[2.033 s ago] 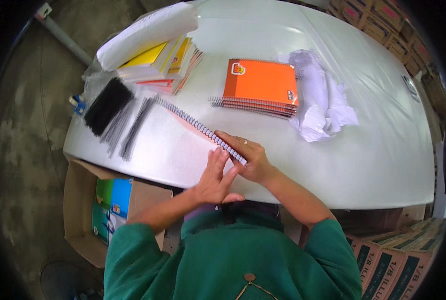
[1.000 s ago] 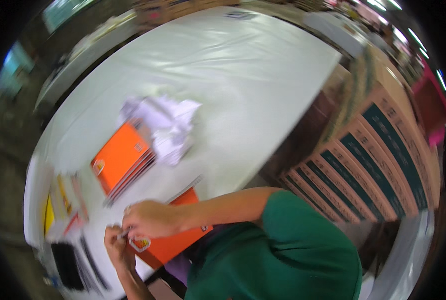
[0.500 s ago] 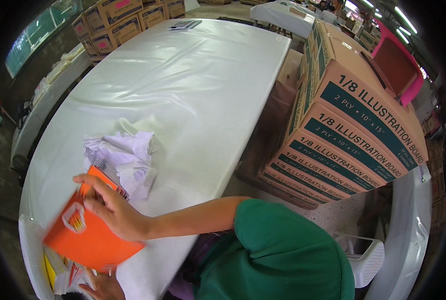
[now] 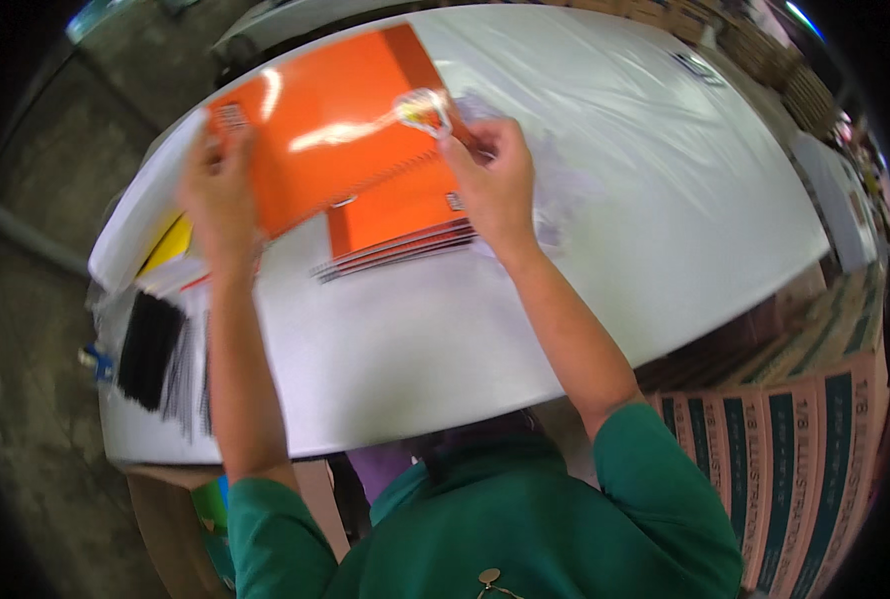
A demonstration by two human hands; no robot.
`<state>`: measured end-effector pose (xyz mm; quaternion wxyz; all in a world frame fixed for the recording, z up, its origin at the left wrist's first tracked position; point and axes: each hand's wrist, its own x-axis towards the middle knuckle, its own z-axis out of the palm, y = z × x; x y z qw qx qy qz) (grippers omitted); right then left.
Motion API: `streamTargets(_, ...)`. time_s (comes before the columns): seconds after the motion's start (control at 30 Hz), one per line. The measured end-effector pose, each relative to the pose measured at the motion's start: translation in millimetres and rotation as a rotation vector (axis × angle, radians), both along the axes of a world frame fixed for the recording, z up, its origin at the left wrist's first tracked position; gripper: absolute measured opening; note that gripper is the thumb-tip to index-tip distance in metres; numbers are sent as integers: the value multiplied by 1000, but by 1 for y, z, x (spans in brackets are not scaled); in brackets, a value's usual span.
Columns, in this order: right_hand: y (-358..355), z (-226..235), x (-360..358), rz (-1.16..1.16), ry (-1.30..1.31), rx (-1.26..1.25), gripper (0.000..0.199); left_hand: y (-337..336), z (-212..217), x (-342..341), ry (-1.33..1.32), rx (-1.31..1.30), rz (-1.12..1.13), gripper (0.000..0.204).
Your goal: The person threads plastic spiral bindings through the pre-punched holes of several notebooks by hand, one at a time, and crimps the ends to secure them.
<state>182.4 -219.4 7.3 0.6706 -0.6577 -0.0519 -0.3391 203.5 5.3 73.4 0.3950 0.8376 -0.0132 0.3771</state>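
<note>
Both hands hold an orange notebook (image 4: pixel 335 120) up over the far part of the white table (image 4: pixel 664 200): the left hand (image 4: pixel 217 190) is closed on its left edge, the right hand (image 4: pixel 495 180) pinches its right corner, where a round sticker (image 4: pixel 423 110) shows. Just beneath it a stack of orange notebooks (image 4: pixel 400 225) lies on the table. A cardboard box (image 4: pixel 180 499) stands under the near left edge (something green and blue inside, too hidden to tell what).

Half a second ago the right hand alone carried the notebook at the left; now both grip it, over the stack.

Black binding strips (image 4: pixel 155 354) and a yellow sheet (image 4: pixel 170 245) lie left. Crumpled plastic (image 4: pixel 565 190) sits behind the right hand, partly hidden. Printed cartons (image 4: pixel 804 459) stand at the near right.
</note>
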Motion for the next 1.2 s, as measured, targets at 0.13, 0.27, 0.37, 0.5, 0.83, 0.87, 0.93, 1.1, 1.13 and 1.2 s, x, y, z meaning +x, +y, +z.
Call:
streamTargets(0.13, 17, -80, 12, -290, 243, -611, 24, 42, -104, 34, 524, 304, -164, 45)
streamTargets(0.27, 14, -115, 12, -148, 230, -336, 27, 27, -153, 13, 473, 119, -97, 38)
streamTargets(0.37, 13, -120, 9, 0, 195, -212, 38, 1, -167, -17, 251, 63, -27, 26)
streamTargets(0.5, 5, -114, 9, 6, 298, -317, 48, -19, -181, -23, 13, 28, 99, 14)
streamTargets(0.83, 14, -19, -93, 884, -317, -312, 35, 32, -107, -27, -460, 291, 170, 21)
streamTargets(0.87, 21, 8, -113, 1510, -565, -103, 33, 45, -86, -25, -436, 343, 199, 24)
streamTargets(0.93, 17, 29, -161, 2221, -562, -103, 29, 86, -43, -14, -381, 477, 285, 34)
streamTargets(1.1, -5, 71, -179, 2178, -507, -167, 19, 194, 19, 15, 102, 838, 407, 71)
streamTargets(1.13, -6, 70, -182, 2181, -426, -187, 19, 201, 24, 16, 210, 895, 359, 77)
streamTargets(1.2, -6, 67, -190, 2171, -251, -223, 18, 199, 28, 14, 279, 992, 300, 86)
